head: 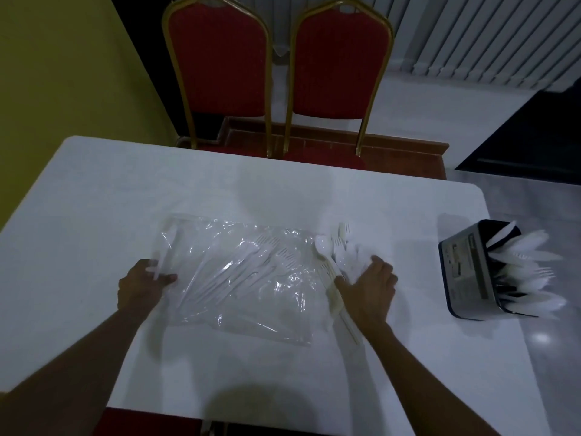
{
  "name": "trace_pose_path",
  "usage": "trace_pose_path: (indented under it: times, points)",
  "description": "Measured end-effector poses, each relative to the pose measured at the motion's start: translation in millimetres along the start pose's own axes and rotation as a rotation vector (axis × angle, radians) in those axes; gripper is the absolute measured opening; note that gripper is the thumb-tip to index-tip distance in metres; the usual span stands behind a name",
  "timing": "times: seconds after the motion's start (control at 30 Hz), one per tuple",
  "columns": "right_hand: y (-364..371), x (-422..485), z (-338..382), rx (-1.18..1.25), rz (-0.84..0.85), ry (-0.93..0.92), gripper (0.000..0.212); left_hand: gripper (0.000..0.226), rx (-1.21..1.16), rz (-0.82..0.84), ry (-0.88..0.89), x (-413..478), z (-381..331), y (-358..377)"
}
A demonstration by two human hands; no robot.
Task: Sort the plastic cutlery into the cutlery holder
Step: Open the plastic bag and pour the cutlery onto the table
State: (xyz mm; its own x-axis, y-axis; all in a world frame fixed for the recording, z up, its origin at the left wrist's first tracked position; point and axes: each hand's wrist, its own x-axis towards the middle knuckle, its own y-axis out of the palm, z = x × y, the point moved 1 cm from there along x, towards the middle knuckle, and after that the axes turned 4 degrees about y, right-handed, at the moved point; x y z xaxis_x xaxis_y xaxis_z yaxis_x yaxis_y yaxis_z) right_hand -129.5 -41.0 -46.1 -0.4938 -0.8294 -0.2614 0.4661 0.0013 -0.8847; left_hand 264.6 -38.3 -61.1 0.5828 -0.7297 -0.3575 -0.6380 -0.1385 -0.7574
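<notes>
Nearest the camera, two bare forearms reach out over one white table (94,196), and each ends in a grip.

The left hand (146,280) clenches the left edge of one clear plastic bag (251,303). Its fingers curl over the film and its thumb presses in from the side. A single white utensil (163,258) rises out of that grip, though the blur hides what kind it is.

The bag lies flat between the two grips. Several white forks (251,262) show through it, tines pointing away from the person. They overlap too much to count.

The right hand (366,281) sits at the bag's right end. Its fingers are bent down over a heap of loose cutlery (349,256) and grasp it, while the thumb is spread towards the bag. Just beyond this grip, one spoon (320,243) and one fork (344,229) stick out of the heap. The rest is a white blur. A few handles trail back under the thumb towards the person.

Well to the right of the right hand's grip, and apart from it, stands one cutlery holder (468,272). It is a dark box with a grey printed side, close to the table's right edge. It already holds many white pieces, which fan out to the right.

Beyond both grips, past the table's far edge, stand two red chairs (220,58) with gold frames, side by side.
</notes>
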Motion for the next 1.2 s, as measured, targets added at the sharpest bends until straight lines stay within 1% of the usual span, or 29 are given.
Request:
trace_pose_path:
  times: [0.03, 0.07, 0.1, 0.13, 0.17, 0.23, 0.27, 0.3, 0.37, 0.4, 0.43, 0.5, 0.57, 0.63, 0.67, 0.7, 0.73, 0.8, 0.83, 0.87, 0.93, 0.97, 1.0, 1.07, 1.13, 1.17, 1.2]
  points:
    - [2, -6, 9, 0.114, -0.049, -0.089, 0.058, 0.055, -0.024, 0.000, 0.000, -1, 0, -1]
    - [7, -12, 19, 0.232, -0.003, -0.130, 0.039, 0.053, -0.045, 0.001, 0.005, 0, 1, -1]
    - [13, -17, 28, 0.306, 0.106, -0.112, 0.026, 0.050, -0.046, 0.008, 0.009, -1, 0, -1]
    - [22, -22, 36, 0.376, 0.222, -0.036, 0.021, 0.045, -0.063, 0.014, 0.007, 0, 1, -2]
    - [30, -22, 39, 0.466, 0.312, 0.104, 0.021, 0.043, -0.096, 0.031, -0.006, 0, -1, -2]
    - [40, -22, 47, 0.790, 0.479, 0.449, 0.020, 0.044, -0.216, 0.075, -0.050, -1, -5, -7]
    - [42, -21, 48, 0.920, 0.579, 0.548, 0.018, 0.044, -0.256, 0.093, -0.058, -1, -9, -9]
    - [43, -20, 52, 0.969, 0.674, 0.564, 0.015, 0.043, -0.256, 0.096, -0.051, 0, -11, -15]
    - [46, -19, 51, 0.934, 0.848, 0.505, 0.011, 0.044, -0.224, 0.080, 0.005, 2, -18, -21]
    - [50, -21, 54, 0.892, 0.914, 0.468, 0.015, 0.044, -0.212, 0.064, 0.042, 2, -20, -27]
    - [52, -21, 54, 0.857, 0.965, 0.453, 0.023, 0.043, -0.211, 0.055, 0.083, 1, -24, -30]
    - [56, -21, 52, 0.900, 1.062, 0.469, 0.037, 0.037, -0.236, 0.017, 0.156, -2, -31, -37]
    - [56, -24, 53, 0.997, 1.110, 0.499, 0.043, 0.030, -0.267, -0.043, 0.191, -6, -36, -44]
    - [57, -28, 54, 1.051, 1.134, 0.520, 0.045, 0.026, -0.304, -0.118, 0.167, -5, -37, -54]
    - [58, -30, 55, 1.055, 1.145, 0.527, 0.045, 0.024, -0.321, -0.129, 0.158, -3, -35, -57]
    - [59, -32, 57, 1.044, 1.151, 0.518, 0.042, 0.022, -0.316, -0.107, 0.160, 0, -34, -59]
    - [60, -35, 60, 1.019, 1.158, 0.505, 0.037, 0.020, -0.289, -0.059, 0.156, 2, -34, -61]
    - [63, -39, 64, 0.965, 1.161, 0.491, 0.025, 0.020, -0.271, 0.095, 0.098, 8, -34, -62]
    - [66, -40, 65, 0.935, 1.146, 0.482, 0.025, 0.022, -0.309, 0.181, 0.046, 11, -34, -61]
    - [70, -40, 65, 0.915, 1.129, 0.471, 0.031, 0.023, -0.343, 0.256, -0.005, 13, -35, -62]
    - [74, -40, 67, 0.861, 1.118, 0.440, 0.045, 0.018, -0.360, 0.408, -0.018, 14, -41, -68]
    - [75, -39, 69, 0.815, 1.122, 0.407, 0.048, 0.016, -0.374, 0.514, -0.005, 14, -45, -71]
    - [76, -39, 71, 0.764, 1.123, 0.379, 0.047, 0.018, -0.413, 0.646, 0.005, 11, -51, -74]
    - [79, -38, 74, 0.694, 1.119, 0.354, 0.047, 0.027, -0.533, 0.885, 0.002, 5, -60, -80]
    - [83, -37, 77, 0.686, 1.092, 0.349, 0.057, 0.031, -0.637, 1.019, -0.010, 2, -67, -81]
    - [86, -36, 78, 0.691, 1.083, 0.345, 0.065, 0.036, -0.668, 1.057, -0.012, 1, -69, -79]
    - [86, -37, 81, 0.683, 1.082, 0.341, 0.065, 0.039, -0.697, 1.083, -0.012, -1, -72, -77]
